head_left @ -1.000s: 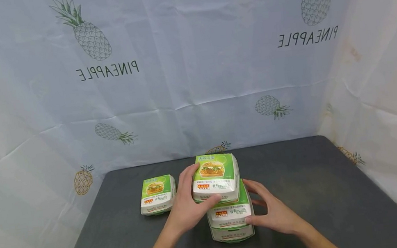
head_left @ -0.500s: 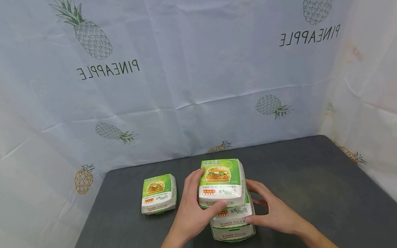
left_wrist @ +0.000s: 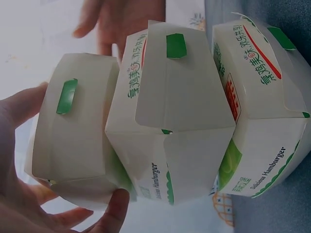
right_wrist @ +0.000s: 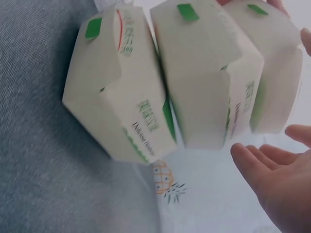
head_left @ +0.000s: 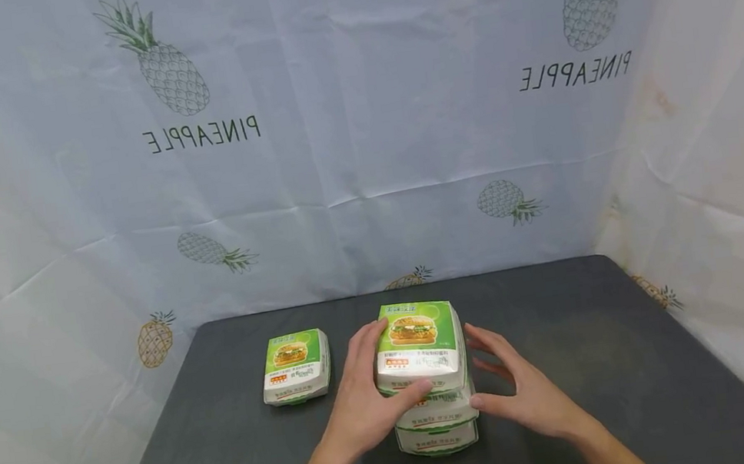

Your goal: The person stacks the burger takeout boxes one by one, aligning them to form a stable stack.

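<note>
Three hamburger boxes, green and white with a burger picture, form a stack near the middle of the table. The top hamburger box is gripped by my left hand, thumb at its front and fingers along its left side. Under it sit the middle hamburger box and the bottom hamburger box. My right hand is just right of the stack, fingers spread and holding nothing. A small gap separates its fingertips from the boxes in the right wrist view.
Another hamburger box lies to the left of the stack on the dark table. White cloth printed with pineapples hangs behind the table and along both sides.
My left hand has brought the top hamburger box rightward and down onto the stack. My right hand, earlier at the middle box's right side, has drawn slightly away from it.
</note>
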The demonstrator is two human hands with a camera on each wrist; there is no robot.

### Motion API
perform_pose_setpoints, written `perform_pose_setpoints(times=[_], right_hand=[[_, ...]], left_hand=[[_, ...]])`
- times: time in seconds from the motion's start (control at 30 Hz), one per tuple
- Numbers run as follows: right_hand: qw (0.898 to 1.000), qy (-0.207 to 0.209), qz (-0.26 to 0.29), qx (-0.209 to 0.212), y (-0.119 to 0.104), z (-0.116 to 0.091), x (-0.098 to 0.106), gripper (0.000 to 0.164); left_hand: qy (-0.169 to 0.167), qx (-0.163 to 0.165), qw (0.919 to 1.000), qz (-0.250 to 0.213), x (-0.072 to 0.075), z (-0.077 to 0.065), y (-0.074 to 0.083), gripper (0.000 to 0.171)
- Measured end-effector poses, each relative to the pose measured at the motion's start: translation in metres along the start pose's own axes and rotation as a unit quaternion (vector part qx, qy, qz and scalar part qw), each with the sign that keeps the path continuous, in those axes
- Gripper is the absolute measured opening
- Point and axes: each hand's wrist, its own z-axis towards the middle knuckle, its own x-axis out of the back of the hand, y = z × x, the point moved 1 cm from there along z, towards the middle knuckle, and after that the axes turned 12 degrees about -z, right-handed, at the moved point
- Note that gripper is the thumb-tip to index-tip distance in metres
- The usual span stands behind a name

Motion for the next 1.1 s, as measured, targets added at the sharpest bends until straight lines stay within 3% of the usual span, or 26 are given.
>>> perform_pose_setpoints(times=[0.23, 0.43, 0.7, 1.1], right_hand=[[0.999, 0.017, 0.008, 0.029, -0.013, 0.008, -0.001, 0.082], [0.999, 0.021, 0.005, 0.027, -0.018, 0.013, 0.0, 0.078], [0.999, 0.017, 0.026, 0.028, -0.016, 0.018, 0.002, 0.072], [0.998, 0.015, 0.048, 0.028, -0.015, 0.02, 0.002, 0.073]], left_hand=[[0.0, 0.001, 1.0, -0.009, -0.001, -0.001, 0.0, 0.091], [-0.013, 0.003, 0.9997, -0.022, 0.0, -0.003, -0.001, 0.088], [-0.026, 0.003, 0.9959, -0.087, 0.004, -0.004, -0.002, 0.078], [-0.034, -0.01, 0.9921, -0.121, 0.011, -0.002, -0.005, 0.073]])
